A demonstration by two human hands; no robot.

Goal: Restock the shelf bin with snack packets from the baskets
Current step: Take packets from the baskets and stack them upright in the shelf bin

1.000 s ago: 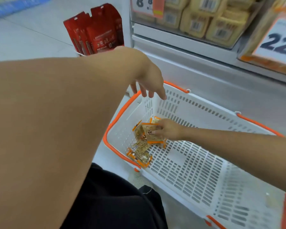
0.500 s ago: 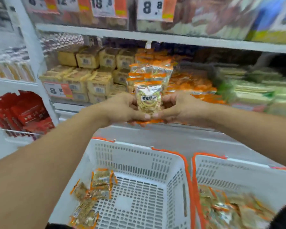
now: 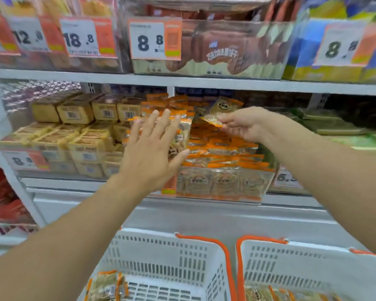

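2 hands at the shelf bin (image 3: 224, 185): your right hand (image 3: 244, 124) pinches a snack packet (image 3: 220, 110) above it; left hand (image 3: 152, 148), open, presses the stack.

Only one view: head-worn, wide-angle, facing forward and slightly down at a shop shelf (image 3: 204, 83) from close range. Straight ahead at mid-frame, the shelf bin (image 3: 221, 183) of orange packets; above it, a row of price tags (image 3: 154, 40), curved by the lens. Along the bottom edge, the rims of two white baskets (image 3: 167, 253), cut off. Both forearms entering from the lower corners.
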